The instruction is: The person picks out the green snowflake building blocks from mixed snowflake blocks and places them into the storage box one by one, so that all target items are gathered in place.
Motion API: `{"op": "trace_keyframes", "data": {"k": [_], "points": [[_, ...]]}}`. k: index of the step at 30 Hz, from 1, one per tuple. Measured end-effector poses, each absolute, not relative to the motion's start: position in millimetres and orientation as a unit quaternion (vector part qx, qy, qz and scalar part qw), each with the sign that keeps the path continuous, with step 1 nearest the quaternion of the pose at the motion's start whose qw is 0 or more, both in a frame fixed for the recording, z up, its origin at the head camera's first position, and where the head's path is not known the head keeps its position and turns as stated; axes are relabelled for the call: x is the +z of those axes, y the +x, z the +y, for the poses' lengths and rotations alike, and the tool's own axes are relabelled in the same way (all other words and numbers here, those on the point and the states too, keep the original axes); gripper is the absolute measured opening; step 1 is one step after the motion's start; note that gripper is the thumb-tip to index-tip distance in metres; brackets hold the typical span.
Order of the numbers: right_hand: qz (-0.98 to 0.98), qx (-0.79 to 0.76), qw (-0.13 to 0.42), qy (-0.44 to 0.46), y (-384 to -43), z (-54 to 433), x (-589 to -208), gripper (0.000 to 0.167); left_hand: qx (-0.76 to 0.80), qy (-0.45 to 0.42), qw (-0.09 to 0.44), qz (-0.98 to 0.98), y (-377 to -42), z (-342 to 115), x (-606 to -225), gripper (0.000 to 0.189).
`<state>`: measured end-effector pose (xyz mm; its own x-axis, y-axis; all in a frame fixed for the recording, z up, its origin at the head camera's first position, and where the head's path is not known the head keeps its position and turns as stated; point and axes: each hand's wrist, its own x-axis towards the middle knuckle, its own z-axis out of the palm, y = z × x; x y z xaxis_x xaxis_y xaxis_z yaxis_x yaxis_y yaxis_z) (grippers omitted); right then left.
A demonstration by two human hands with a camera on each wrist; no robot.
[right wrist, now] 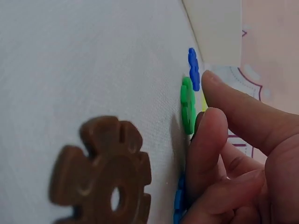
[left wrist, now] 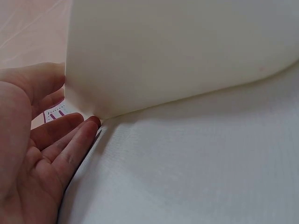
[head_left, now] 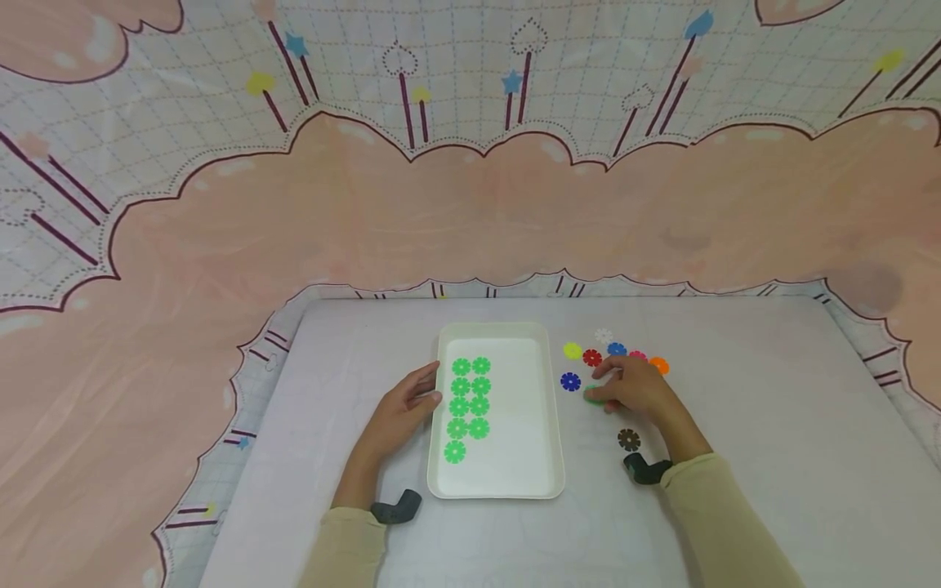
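Note:
In the head view, a white tray (head_left: 525, 416) holds two columns of green flower-shaped discs (head_left: 459, 406) along its left side. My left hand (head_left: 403, 406) rests at the tray's left edge; the left wrist view shows fingertips (left wrist: 91, 123) against its lower outer corner. To the right of the tray, my right hand (head_left: 634, 385) reaches over a single green disc (right wrist: 188, 106). Thumb and fingers stand apart, with fingertips right beside this disc. A dark blue disc (head_left: 570, 381) lies to its left, and a brown disc (head_left: 628, 440) below the hand.
Beyond the right hand lie yellow (head_left: 573, 350), red (head_left: 591, 358), white (head_left: 604, 336), blue (head_left: 617, 349), pink (head_left: 638, 356) and orange discs (head_left: 660, 366). A white cloth covers the table (head_left: 779, 441). Dark wrist-worn pieces (head_left: 397, 508) sit by both sleeves.

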<state>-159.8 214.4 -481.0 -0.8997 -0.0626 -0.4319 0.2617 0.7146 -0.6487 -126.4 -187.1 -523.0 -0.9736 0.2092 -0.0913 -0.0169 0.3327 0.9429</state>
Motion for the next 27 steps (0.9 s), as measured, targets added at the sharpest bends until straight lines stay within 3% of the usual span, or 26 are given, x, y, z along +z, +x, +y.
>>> {"op": "trace_keyframes", "data": {"k": [19, 27], "points": [[0.898, -0.382, 0.203, 0.077, -159, 217, -490, 0.037, 0.584, 0.064, 0.098, 0.804, -125, -188, -521, 0.055], [0.923, -0.312, 0.204, 0.097, -159, 213, -484, 0.033, 0.579, 0.063, 0.098, 0.807, -125, -187, -523, 0.055]]}}
